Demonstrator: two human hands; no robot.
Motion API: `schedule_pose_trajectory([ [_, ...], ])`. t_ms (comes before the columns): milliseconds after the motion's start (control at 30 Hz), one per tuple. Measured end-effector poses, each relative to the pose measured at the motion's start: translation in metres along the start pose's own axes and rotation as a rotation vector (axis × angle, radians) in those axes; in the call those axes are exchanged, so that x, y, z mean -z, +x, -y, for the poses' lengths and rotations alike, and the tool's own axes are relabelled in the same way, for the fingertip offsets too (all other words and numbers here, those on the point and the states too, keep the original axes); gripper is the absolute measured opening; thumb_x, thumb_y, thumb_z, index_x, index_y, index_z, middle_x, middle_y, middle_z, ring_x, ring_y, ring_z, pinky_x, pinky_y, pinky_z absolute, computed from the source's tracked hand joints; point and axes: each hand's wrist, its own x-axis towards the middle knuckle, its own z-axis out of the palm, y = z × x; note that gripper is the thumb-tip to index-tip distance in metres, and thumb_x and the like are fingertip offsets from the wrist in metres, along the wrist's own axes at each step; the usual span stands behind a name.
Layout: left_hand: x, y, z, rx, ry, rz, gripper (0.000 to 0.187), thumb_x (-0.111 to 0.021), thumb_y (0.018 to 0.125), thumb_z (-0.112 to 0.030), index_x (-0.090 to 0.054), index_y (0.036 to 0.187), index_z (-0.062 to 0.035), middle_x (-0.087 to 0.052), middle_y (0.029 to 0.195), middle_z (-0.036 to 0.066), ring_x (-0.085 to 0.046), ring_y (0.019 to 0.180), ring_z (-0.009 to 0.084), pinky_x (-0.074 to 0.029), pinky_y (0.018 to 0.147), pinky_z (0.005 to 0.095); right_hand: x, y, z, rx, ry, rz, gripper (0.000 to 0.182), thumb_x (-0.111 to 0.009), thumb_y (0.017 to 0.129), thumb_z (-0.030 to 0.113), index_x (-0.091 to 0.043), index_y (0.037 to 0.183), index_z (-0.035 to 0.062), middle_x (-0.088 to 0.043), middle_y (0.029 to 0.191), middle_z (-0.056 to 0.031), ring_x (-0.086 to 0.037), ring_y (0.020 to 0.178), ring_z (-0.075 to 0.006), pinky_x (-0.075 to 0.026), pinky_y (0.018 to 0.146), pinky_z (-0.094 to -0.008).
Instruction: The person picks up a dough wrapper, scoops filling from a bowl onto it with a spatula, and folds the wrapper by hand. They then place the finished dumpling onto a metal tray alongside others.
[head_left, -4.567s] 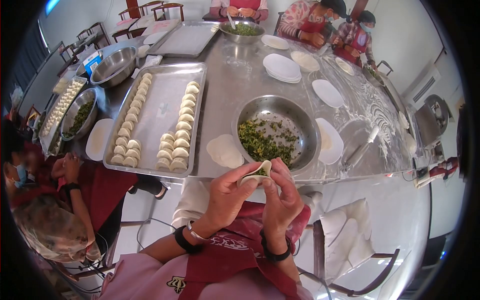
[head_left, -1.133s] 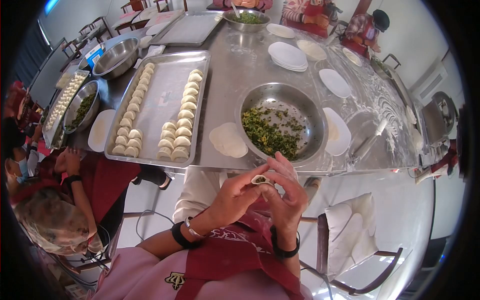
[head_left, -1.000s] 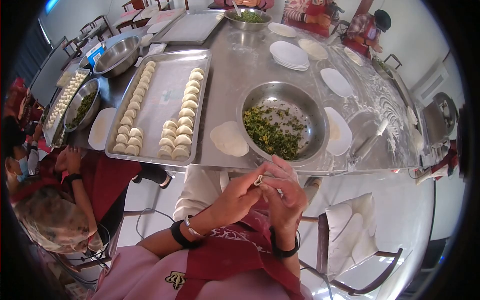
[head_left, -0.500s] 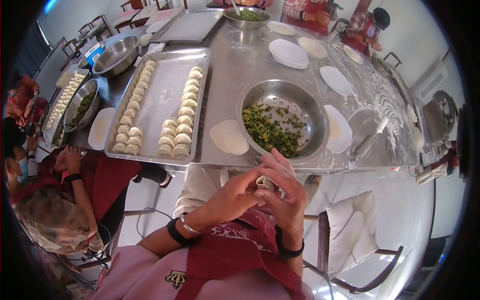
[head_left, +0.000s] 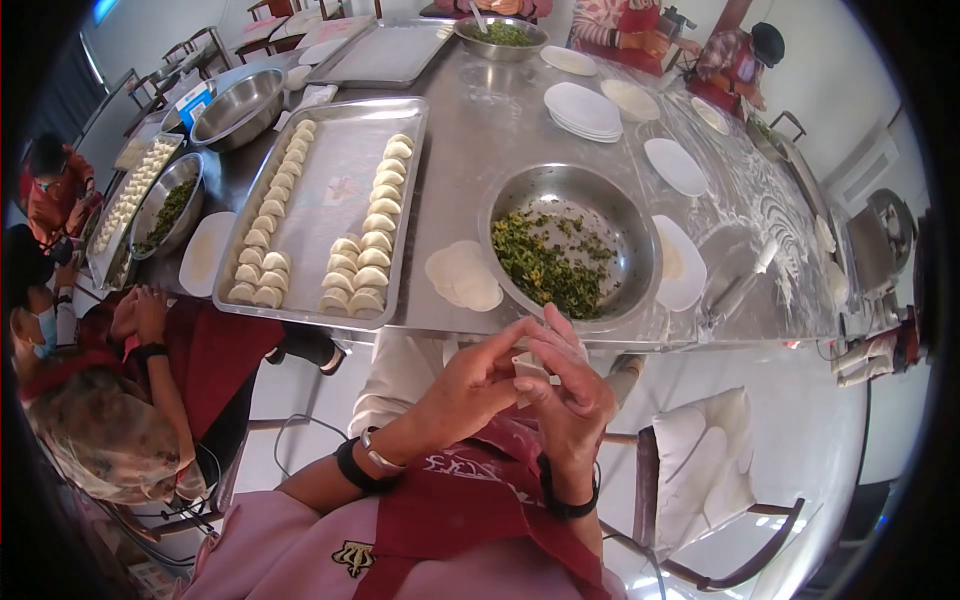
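A pale dough wrapper (head_left: 533,369) is held between my two hands, just off the table's front edge. My left hand (head_left: 470,385) has its fingers closed on the wrapper's left side. My right hand (head_left: 570,385) pinches its right side, with thumb and fingers around it. Just beyond the hands stands a steel bowl (head_left: 640,215) with chopped green filling (head_left: 545,265). Flat round wrappers (head_left: 462,277) lie left of the bowl. Farther left, a metal tray (head_left: 335,150) carries rows of folded dumplings (head_left: 372,256).
White plates (head_left: 583,110) and a rolling pin (head_left: 745,280) lie on the floured steel table (head_left: 450,130). More bowls (head_left: 238,110) and trays are at the back left. A co-worker (head_left: 110,430) sits at left; others are across the table. A chair (head_left: 700,470) stands at right.
The wrapper between my hands looks more closed at its top, and my fingers have shifted slightly around it. The whole view has moved a little. At far left, a person's head has come up.
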Motion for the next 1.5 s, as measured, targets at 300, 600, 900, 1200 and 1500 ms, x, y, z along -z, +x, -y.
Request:
schedule_pose_trajectory([
  [300,0.002,-0.007,0.016,-0.131,0.180,-0.010,0.054,-0.054,0.099,-0.002,-0.034,0.149,0.0020,-0.060,0.118,0.006,-0.057,0.100,0.0071,-0.049,0.084,0.0243,0.004,-0.006,-0.015,0.108,-0.137,0.065,0.024,-0.079,0.074,0.002,-0.074,0.097,0.0001,-0.071,0.113,-0.0194,-0.058,0.125,-0.0389,-0.047,0.103,-0.0450],
  [600,0.014,-0.008,0.002,0.025,0.075,0.176,0.044,-0.055,0.097,0.000,-0.044,0.139,0.0016,-0.063,0.112,0.007,-0.060,0.102,0.0107,-0.052,0.087,0.0278,0.009,0.003,-0.001,-0.032,0.054,0.253,0.039,-0.084,0.070,0.010,-0.073,0.107,0.0023,-0.069,0.121,-0.0181,-0.051,0.133,-0.0371,-0.043,0.106,-0.0454],
  [900,0.003,-0.014,-0.008,-0.022,-0.113,0.075,0.038,-0.054,0.096,0.001,-0.048,0.133,0.0027,-0.062,0.116,0.007,-0.061,0.106,0.0113,-0.053,0.088,0.0285,0.004,-0.004,-0.001,-0.005,0.167,0.143,0.018,-0.082,0.072,0.005,-0.074,0.087,0.0032,-0.074,0.103,-0.0173,-0.058,0.123,-0.0394,-0.043,0.105,-0.0509],
  [1200,0.001,-0.014,-0.003,-0.088,-0.122,-0.058,0.038,-0.053,0.097,0.002,-0.047,0.134,0.0039,-0.061,0.120,0.008,-0.062,0.107,0.0131,-0.055,0.090,0.0299,-0.012,0.003,0.014,0.017,0.011,0.000,0.026,-0.082,0.074,0.014,-0.076,0.096,0.0010,-0.075,0.101,-0.0161,-0.055,0.127,-0.0405,-0.038,0.109,-0.0542],
  [1500,0.002,-0.015,0.000,-0.053,-0.106,-0.017,0.042,-0.054,0.097,0.002,-0.046,0.138,0.0046,-0.061,0.124,0.011,-0.059,0.114,0.0143,-0.050,0.096,0.0287,-0.002,-0.005,-0.013,0.128,-0.026,0.117,0.033,-0.079,0.079,0.021,-0.075,0.105,0.0020,-0.072,0.115,-0.0147,-0.050,0.132,-0.0415,-0.027,0.115,-0.0579],
])
